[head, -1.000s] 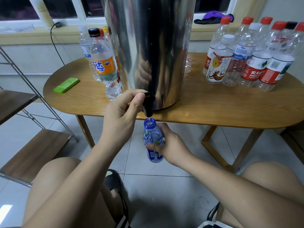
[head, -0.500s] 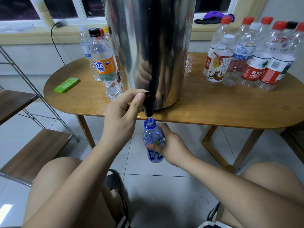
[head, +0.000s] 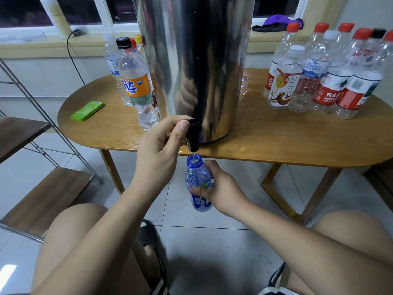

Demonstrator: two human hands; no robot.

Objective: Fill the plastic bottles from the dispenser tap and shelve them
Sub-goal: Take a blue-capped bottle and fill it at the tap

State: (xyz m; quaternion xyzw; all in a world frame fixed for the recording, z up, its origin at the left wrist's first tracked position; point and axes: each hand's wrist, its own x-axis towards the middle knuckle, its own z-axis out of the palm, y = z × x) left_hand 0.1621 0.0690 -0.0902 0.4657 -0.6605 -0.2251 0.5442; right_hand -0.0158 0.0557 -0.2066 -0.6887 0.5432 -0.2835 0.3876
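At the centre of the frame, the left hand (head: 157,154) pinched the tap (head: 193,135) and the right hand (head: 219,188) gripped the bottle (head: 197,179) just under it. Water looked near the neck; a late release could spill it onto the floor (head: 212,252).

The left hand (head: 157,150) and right hand (head: 219,188) are bare, forearms (head: 102,237) unsleeved. Below sits a black sandal (head: 148,237), possibly white-striped at its edge.
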